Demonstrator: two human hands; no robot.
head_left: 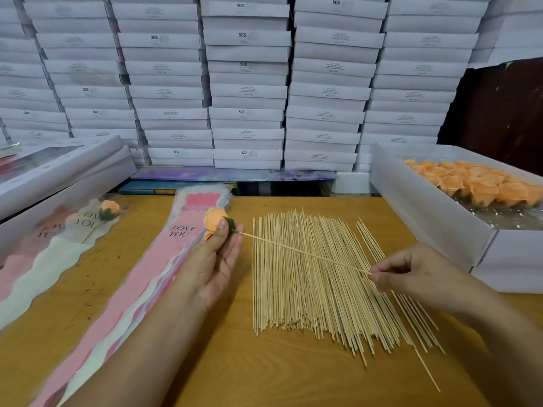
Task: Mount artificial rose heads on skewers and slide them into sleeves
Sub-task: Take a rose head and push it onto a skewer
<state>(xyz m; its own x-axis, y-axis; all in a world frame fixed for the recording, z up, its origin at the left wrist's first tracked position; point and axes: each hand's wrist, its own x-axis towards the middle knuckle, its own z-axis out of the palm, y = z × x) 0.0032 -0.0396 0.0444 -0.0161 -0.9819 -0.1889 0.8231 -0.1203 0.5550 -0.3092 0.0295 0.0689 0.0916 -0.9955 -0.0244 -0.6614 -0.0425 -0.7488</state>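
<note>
Mid-mount: left hand (216,259) fingers gripping peach fabric rose head (215,221); right hand (411,270) fingers pinching thin bamboo skewer (305,254), tip at green base. One sleeved rose (109,209) done at left. Left to go: pink "LOVE YOU" sleeves (164,254), skewer pile (317,286) on worktop (235,362), box of rose heads (482,183).

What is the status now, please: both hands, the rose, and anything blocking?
Left hand holds rose head. Right hand pinches skewer, tip at the rose's green base. Path clear; skewer pile beneath.
</note>
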